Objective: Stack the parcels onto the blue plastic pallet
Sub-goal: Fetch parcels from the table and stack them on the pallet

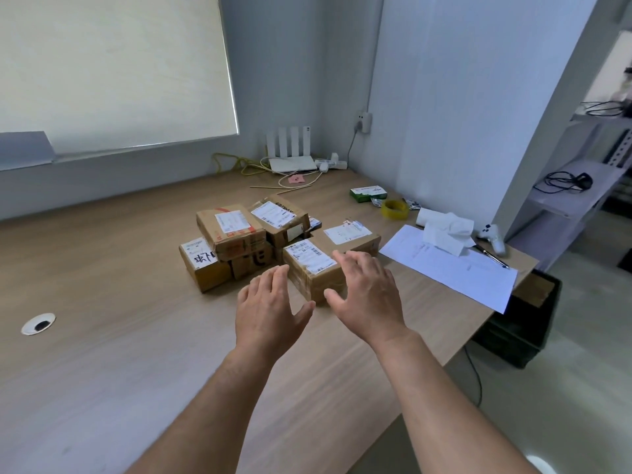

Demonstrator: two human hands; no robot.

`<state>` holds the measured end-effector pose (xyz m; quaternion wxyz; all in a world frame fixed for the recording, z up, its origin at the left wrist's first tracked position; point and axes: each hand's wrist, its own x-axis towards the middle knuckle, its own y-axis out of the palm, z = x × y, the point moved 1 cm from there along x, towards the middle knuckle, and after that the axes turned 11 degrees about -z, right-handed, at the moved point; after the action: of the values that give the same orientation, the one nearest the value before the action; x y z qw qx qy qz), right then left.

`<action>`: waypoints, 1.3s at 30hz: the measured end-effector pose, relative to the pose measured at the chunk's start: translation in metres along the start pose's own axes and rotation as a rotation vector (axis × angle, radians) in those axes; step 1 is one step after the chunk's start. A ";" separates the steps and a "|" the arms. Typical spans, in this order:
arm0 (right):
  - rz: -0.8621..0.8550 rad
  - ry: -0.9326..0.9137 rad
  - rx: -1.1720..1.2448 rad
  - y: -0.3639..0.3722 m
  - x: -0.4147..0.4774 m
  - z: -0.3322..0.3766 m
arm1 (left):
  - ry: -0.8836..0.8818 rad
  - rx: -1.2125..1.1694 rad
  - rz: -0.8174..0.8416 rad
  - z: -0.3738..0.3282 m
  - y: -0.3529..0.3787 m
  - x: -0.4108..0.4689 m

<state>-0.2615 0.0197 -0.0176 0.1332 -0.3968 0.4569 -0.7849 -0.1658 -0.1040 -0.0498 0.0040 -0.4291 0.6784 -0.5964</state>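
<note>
The wooden desk takes up most of the view. On it, a cluster of brown cardboard parcels lies packed together, some resting on others. The blue plastic pallet is not in view, so none of the parcels can be judged as stacked yet.

The front parcel is the one nearest the person, and the rest of the cluster sits behind it and to its left. Its long axis seems to run away from the person on a slight slant, though a hand covers part of its top.

Both hands are spread, with straight fingers, and hold nothing. The right hand is over the parcel's right half, fingers across the top; whether it is touching cannot be told. The left hand is just beside the parcel's near-left corner, apart from it. The right hand looks nearer, and a two-sided grasp of this parcel is probably next.

White shipping labels with barcodes are on most parcels, their print too small to read. The parcel furthest left of the front parcel carries handwritten black characters that I cannot read with confidence.
</note>
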 end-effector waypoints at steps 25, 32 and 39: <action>0.249 0.013 0.214 0.108 0.123 -0.116 | -0.423 0.008 0.178 -0.041 0.114 0.080; 0.407 0.174 0.303 0.162 0.137 -0.130 | -0.659 -0.144 0.250 -0.039 0.146 0.090; 0.535 0.339 0.442 0.202 0.129 -0.140 | -0.843 -0.337 0.238 -0.034 0.176 0.094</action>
<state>-0.4807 -0.0790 -0.1561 0.3380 -0.0901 0.3797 -0.8564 -0.3441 -0.1456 -0.1357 0.2779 -0.5479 0.7494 -0.2471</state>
